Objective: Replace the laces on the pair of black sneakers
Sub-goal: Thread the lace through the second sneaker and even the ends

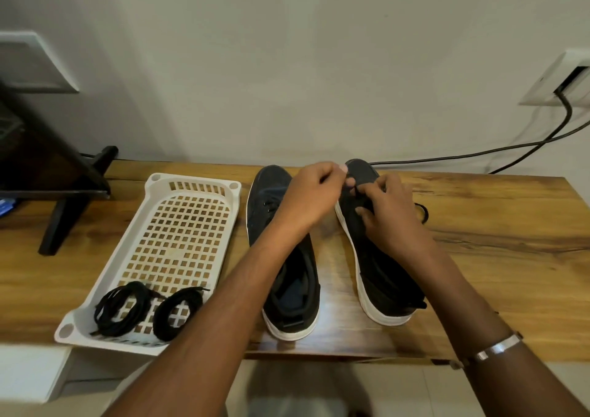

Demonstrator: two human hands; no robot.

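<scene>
Both forearms reaching in, left hand (314, 193) and right hand (391, 215) pinching the lace (357, 190) on right sneaker (376, 266), left sneaker (271, 193) alongside, spare laces (121, 308) coiled in white basket (191, 180)

A wooden table (479, 257) fills the middle of the frame. On it sit a white perforated basket (191, 190) at left, two black sneakers (271, 193) at centre, and a black stand (73, 199) at far left.

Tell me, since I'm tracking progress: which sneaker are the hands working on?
The right sneaker; both hands pinch its lace near the toe. The left sneaker lies untouched.
</scene>
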